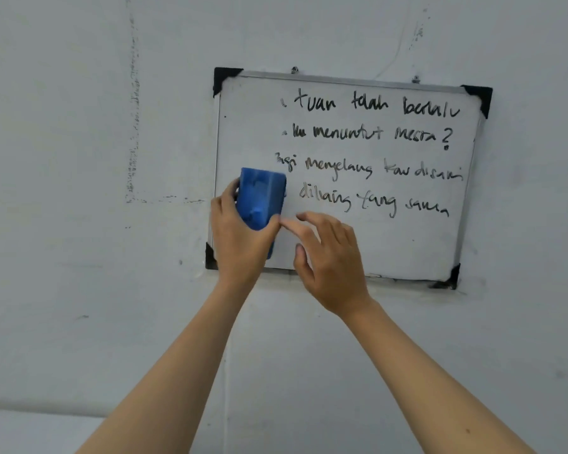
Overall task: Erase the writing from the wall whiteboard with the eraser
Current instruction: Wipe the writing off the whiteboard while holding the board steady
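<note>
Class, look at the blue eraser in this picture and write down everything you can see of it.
The eraser is a blue block, plastic by its look, with a ridged back and a small raised knob near its lower end. It stands roughly upright, tilted slightly, against the lower left part of the whiteboard, just left of the bottom line of writing. The left hand grips it from below and the sides; the right hand reaches in, its fingers at the eraser's lower right edge. Its wiping face is hidden.

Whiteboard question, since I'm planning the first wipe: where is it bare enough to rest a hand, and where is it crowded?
Bare: the whiteboard's left strip above the blue eraser, and the lower band under the writing, right of the right hand. Crowded: four lines of writing fill the upper right, and the left hand holding the eraser takes the lower left.
</note>
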